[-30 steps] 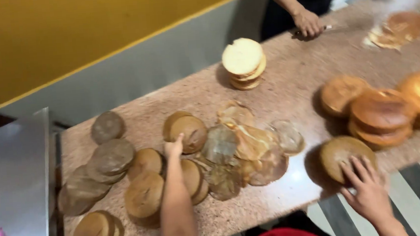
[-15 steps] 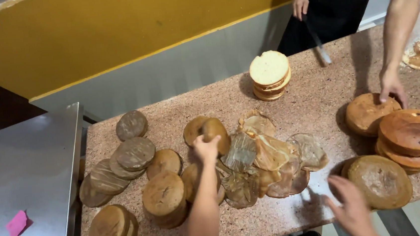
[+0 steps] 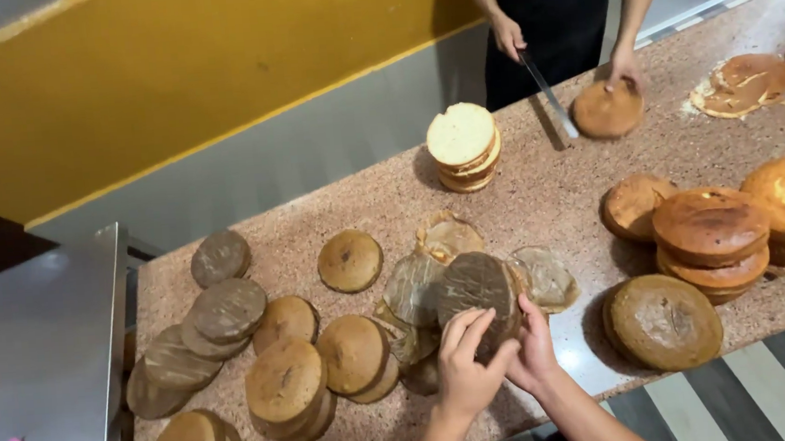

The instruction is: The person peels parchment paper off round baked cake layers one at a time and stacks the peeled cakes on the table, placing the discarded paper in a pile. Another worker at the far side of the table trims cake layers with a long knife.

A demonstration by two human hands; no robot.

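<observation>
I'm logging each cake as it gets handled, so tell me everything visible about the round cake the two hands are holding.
The round cake is a flat sponge disc, tilted up on edge above the speckled counter. The face toward the camera looks dull grey-brown, apparently covered with baking paper. The left hand and right hand grip its lower edge, fingers curled over the face. Behind and beside it lie crumpled peeled paper rounds.

A round brown cake [image 3: 475,289], paper-backed, is held tilted on edge at the counter's six o'clock.
</observation>
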